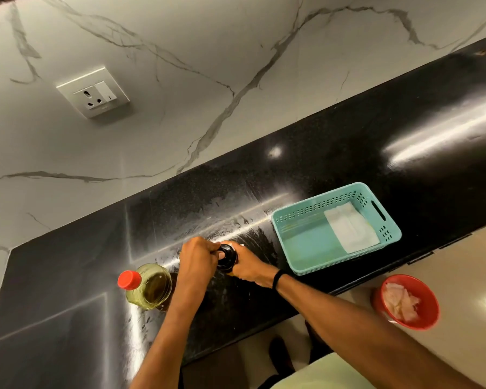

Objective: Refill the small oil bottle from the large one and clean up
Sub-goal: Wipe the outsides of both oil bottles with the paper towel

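Small oil bottle (227, 259) stands upright on the black counter (348, 153), near its front edge and caught between both hands. My left hand (198, 259) has its fingers curled in and pinching the bottle's black cap (226, 250). My right hand (247, 266) is wrapped round the body below the cap, so little of the glass shows. I read this as a twist of the cap, though I cannot tell whether it is going on or coming off.

The large bottle (152, 287), with its red cap (129, 279) on, sits just beside my left forearm. A careless swing of that elbow could knock it over.

The counter around the hands looks smeared. If that is oil, the small bottle may skid or turn in my grip instead of the cap turning. A cap set on crooked would leak later.

To the right, well apart, a teal basket (284, 244) holds a folded white cloth (351, 230), and a red bowl (429, 313) below holds crumpled tissues (401, 303).
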The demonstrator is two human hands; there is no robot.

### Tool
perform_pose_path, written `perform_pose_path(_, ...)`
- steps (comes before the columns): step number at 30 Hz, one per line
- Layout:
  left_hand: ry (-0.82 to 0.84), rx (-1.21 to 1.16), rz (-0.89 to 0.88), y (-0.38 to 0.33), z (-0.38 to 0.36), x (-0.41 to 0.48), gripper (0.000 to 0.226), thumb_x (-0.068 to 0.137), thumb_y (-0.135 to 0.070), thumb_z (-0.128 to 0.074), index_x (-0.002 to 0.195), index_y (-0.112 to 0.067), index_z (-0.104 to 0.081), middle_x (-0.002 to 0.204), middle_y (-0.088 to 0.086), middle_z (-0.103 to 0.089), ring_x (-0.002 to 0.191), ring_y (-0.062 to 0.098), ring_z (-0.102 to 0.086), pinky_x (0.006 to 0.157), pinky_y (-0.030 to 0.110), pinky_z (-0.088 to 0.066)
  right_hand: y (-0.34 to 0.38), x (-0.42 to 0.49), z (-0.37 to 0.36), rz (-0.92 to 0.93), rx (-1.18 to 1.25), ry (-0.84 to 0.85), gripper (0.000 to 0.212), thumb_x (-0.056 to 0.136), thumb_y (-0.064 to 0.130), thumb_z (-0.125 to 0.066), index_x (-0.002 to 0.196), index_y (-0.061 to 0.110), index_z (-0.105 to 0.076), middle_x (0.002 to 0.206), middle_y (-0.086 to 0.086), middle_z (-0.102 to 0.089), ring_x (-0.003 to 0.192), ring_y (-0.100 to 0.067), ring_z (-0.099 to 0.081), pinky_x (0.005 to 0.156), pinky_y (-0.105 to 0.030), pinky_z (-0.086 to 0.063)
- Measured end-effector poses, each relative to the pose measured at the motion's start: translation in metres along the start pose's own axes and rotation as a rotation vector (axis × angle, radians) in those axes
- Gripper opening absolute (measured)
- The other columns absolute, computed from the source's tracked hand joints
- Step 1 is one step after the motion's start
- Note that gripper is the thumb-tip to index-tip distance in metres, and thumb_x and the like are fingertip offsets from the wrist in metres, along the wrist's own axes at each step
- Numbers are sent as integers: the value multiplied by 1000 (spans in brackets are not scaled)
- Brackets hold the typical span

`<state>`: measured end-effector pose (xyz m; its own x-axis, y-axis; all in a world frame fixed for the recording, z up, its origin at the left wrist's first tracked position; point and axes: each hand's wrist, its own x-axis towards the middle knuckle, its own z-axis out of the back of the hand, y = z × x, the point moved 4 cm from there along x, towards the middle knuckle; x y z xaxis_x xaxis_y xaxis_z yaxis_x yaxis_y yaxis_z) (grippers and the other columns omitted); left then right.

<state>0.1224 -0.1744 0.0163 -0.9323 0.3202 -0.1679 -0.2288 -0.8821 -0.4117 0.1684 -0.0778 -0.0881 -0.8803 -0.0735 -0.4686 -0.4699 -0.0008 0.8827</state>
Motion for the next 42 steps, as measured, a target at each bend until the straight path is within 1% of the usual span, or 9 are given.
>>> perform_pose_path(4,-20,-21,6,0,0,0,21,80,-13,-79,100,-7,-78,84,11,-75,69,13,-57,65,26,-48,-22,-30,-25,33,97,-110,106,67,-18,-44,153,36,-12,158,7,-18,140,-18,-34,86,-18,-50)
perform_pose_path(7,-22,-4,-13,-1,0,-1,15,81,-13,-78,93,-4,-79,70,7,-69,61,18,-57,63,32,-51,-28,-39,-40,6,81,-90,114,73,-16,-47,154,39,11,144,21,-3,137,-24,-39,61,-13,-50)
perform_pose_path(10,-23,-19,-6,0,-1,0,20,80,-11,-79,99,-5,-77,84,12,-75,68,19,-61,65,29,-51,-23,-9,-21,38,-24,-118,106,67,-5,-54,154,34,-9,152,5,-33,132,-23,-46,90,-32,-55)
perform_pose_path(13,-8,-16,14,-1,-1,-1,20,80,-11,-78,99,-5,-78,86,13,-74,71,18,-58,64,26,-45,-14,9,-3,28,-87,-119,76,74,-5,-65,139,28,-43,126,-2,-60,120,-23,-58,92,-33,-54)
perform_pose_path(20,-17,5,22,-1,-1,-1,20,81,-13,-78,100,-7,-78,83,7,-72,69,16,-59,60,21,-43,-27,-44,-18,-5,-169,-413,45,95,21,-61,138,12,-52,115,-4,-68,109,-21,-63,81,-16,-43)
perform_pose_path(25,-41,-14,33,-3,-3,-3,27,81,-11,-78,107,-8,-75,93,12,-76,78,20,-64,71,26,-49,-28,-57,-19,4,-258,-288,25,96,27,-54,98,8,-70,91,-6,-72,88,-23,-66,73,-31,-49)
perform_pose_path(30,-98,-63,94,-5,-5,-12,34,84,-12,-75,118,-11,-70,110,11,-74,83,13,-68,74,18,-49,-36,-57,11,-185,175,-315,20,91,7,-57,99,12,-75,91,0,-75,90,-20,-70,79,-35,-59)
perform_pose_path(34,-240,-149,102,-9,-8,-32,55,86,-15,-74,137,-13,-54,84,-1,-69,70,10,-60,64,17,-44,-34,-65,34,-291,515,-249,22,94,0,-52,102,12,-70,102,-12,-73,96,-29,-71,87,-49,-57)
perform_pose_path(42,-434,-305,243,-1,-14,-87,56,82,-27,-78,133,-16,-59,90,-6,-67,79,4,-62,67,9,-45,-14,-75,49,-201,391,-221,17,95,6,-56,107,10,-68,101,-9,-73,92,-23,-71,80,-42,-60)
